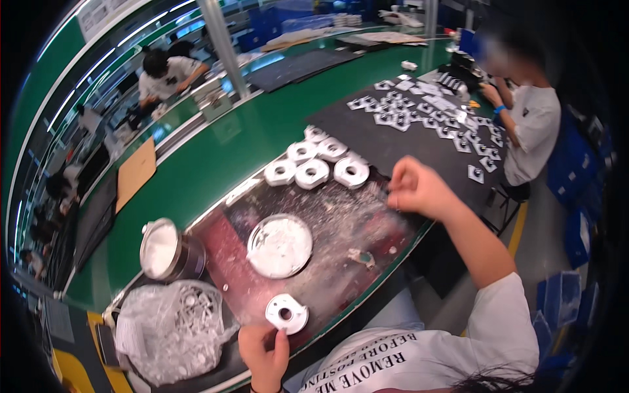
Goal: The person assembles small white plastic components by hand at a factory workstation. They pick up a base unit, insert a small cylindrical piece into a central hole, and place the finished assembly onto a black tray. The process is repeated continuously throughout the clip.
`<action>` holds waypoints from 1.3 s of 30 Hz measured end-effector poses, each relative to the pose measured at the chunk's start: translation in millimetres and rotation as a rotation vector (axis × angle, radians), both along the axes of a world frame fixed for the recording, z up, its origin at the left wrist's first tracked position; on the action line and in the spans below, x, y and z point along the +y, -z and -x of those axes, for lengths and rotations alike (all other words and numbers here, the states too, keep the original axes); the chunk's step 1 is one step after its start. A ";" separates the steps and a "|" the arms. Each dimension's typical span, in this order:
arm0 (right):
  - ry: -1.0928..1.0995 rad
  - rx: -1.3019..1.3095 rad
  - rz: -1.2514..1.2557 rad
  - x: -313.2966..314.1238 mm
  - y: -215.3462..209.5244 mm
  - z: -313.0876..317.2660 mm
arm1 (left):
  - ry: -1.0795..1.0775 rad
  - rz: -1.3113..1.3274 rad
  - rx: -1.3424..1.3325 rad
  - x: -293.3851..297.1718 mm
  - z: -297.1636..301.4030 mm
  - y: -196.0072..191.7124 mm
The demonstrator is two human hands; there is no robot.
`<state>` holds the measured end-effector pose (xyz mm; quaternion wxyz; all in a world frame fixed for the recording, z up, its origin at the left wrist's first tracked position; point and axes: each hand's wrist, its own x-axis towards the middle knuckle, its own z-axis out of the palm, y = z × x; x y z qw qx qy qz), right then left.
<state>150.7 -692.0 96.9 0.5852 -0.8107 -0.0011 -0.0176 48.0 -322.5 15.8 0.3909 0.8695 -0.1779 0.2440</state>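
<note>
- My left hand (263, 354) had thumb and finger at the lower rim of a white ring (297, 316); whether they pinched it or only touched it, I could not tell.
- My right hand (420, 190) hung with fingers curled near a cluster of white rings (352, 182); I could not tell if the fingertips held anything small.
- The white ring was at the near side of a stained board (331, 229), resting or slightly raised. With a loose hold, I judged, it might have slid off that edge.
- A shallow dish (283, 247) of paste-like white stuff stood open beyond it; a drifting hand could have dipped in and smeared the ring.
- A low sweep of my right hand might have knocked the cluster's closest piece askew.
- The ring looked roundish, with a dark central hole and smaller dark marks about it; any coating was too small to make out.
</note>
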 end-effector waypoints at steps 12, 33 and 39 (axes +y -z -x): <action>-0.643 -0.491 0.144 136.2 16.7 51.2 | 0.317 -0.062 -0.381 -20.9 -20.7 -28.1; -0.678 -1.000 0.521 172.3 44.6 19.2 | 0.163 0.807 0.781 1.7 -11.3 -14.2; -0.763 -0.852 0.606 165.2 55.1 14.6 | 0.070 0.100 0.339 4.9 -12.0 -4.1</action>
